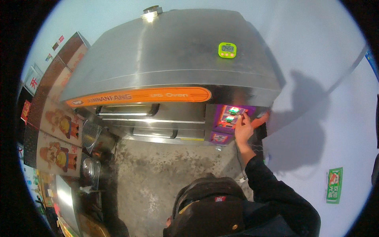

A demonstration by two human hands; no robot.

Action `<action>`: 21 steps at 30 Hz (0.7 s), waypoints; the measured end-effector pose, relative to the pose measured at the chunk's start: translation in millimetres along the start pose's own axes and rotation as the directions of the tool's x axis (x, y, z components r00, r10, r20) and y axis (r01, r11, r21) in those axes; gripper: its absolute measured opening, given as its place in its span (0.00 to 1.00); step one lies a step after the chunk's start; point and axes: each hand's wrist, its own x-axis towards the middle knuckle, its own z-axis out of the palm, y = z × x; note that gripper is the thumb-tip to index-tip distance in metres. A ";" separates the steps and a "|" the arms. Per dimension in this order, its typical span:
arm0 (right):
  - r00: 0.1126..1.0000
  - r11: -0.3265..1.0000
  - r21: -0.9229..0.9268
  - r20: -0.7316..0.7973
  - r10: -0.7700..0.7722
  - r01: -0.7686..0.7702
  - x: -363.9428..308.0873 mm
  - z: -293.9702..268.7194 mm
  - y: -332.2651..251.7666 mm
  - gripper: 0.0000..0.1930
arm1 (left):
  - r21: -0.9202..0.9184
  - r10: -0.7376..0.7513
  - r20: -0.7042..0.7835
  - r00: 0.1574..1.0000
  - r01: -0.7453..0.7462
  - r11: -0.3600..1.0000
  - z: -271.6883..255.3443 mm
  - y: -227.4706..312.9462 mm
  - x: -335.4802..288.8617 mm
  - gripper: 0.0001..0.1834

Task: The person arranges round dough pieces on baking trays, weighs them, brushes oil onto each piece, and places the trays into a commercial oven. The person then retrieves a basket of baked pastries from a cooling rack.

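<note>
Right now — your hand: your right hand (243, 127) is up at the control panel (230, 122) on the oven (169, 71), fingers curled together with one tip pressed to the upper lit dial (234, 110); nothing is clamped in it.
Other hand: your left hand is not in view, so I cannot tell what it is doing.
Panel: it sits on the right end of the oven front, beside the two door handles (128, 111), with a second lit dial (229, 118) just below the first.
Slip risk: the dials stand close together, so a loose fingertip could nudge the wrong one and change the wrong deck's heat.
Heat risk: your sleeve (272, 189) hangs near the steel front; lean in and it may brush hot metal.
Timer: the green timer (227, 49) rests on the sloping top, well apart from your hand; a bump to the oven could send it sliding.
</note>
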 end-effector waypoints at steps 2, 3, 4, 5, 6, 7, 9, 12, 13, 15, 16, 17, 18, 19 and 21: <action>1.000 1.000 -0.002 0.015 0.016 -0.016 -1.2 3.2 -1.2 0.15 | -0.005 -0.009 -0.009 1.000 0.009 1.000 0.7 -3.6 -1.1 0.21; 0.999 0.999 0.020 0.038 0.028 -0.029 -3.7 4.4 -2.7 0.15 | -0.007 -0.014 -0.020 1.000 0.013 1.000 -1.6 -7.7 -0.3 0.21; 0.997 0.998 0.041 0.060 0.039 -0.042 -5.7 6.3 -4.2 0.15 | -0.008 -0.018 -0.027 0.999 0.018 1.000 -4.2 -12.8 -1.4 0.21; 0.998 0.999 0.019 0.058 0.032 -0.033 -5.0 5.8 -0.7 0.15 | -0.006 -0.015 -0.024 1.000 0.015 1.000 -2.8 -12.5 -0.1 0.21; 0.998 1.000 -0.003 0.055 0.024 -0.024 -4.4 5.8 2.3 0.15 | -0.007 -0.010 -0.021 1.000 0.009 1.000 -1.9 -12.1 1.7 0.21; 0.998 1.000 -0.025 0.052 0.017 -0.016 -3.5 5.3 5.3 0.14 | -0.008 -0.009 -0.018 1.000 0.009 1.000 -0.3 -11.6 2.6 0.21; 0.996 0.999 -0.042 0.082 0.018 -0.015 -3.4 3.5 7.2 0.14 | -0.005 -0.008 -0.016 1.000 0.008 1.000 -0.6 -13.2 2.5 0.21; 0.994 0.998 -0.061 0.106 0.031 -0.025 -2.1 2.9 7.4 0.14 | -0.010 -0.010 -0.019 1.000 0.009 1.000 -0.2 -12.1 4.8 0.21; 0.993 0.997 -0.066 0.111 0.038 -0.030 -1.6 3.3 7.1 0.13 | -0.010 -0.010 -0.019 1.000 0.010 1.000 -0.6 -12.0 5.4 0.21; 0.995 0.996 -0.081 0.090 0.031 -0.023 0.6 5.0 9.6 0.13 | -0.013 0.003 -0.020 1.000 -0.004 1.000 -0.1 -8.7 10.4 0.21; 0.996 0.996 -0.089 0.080 0.027 -0.020 1.6 5.7 10.9 0.12 | -0.014 0.008 -0.020 1.000 -0.008 1.000 -0.4 -8.8 10.3 0.21; 0.997 0.995 -0.095 0.074 0.031 -0.024 1.9 6.6 10.1 0.12 | -0.016 -0.001 -0.024 1.000 0.001 1.000 -3.6 -12.2 8.0 0.21; 0.997 0.994 -0.101 0.067 0.035 -0.028 2.3 7.5 9.4 0.12 | -0.019 0.001 -0.021 1.000 -0.002 1.000 -1.1 -10.4 9.1 0.22; 0.997 0.994 -0.108 0.061 0.039 -0.032 2.3 8.3 8.6 0.12 | -0.023 0.005 -0.022 1.000 -0.005 1.000 -0.8 -10.7 8.8 0.22; 0.998 0.995 -0.095 0.052 0.042 -0.037 2.0 9.4 6.9 0.12 | -0.024 0.013 -0.023 1.000 -0.013 1.000 0.0 -10.6 9.9 0.22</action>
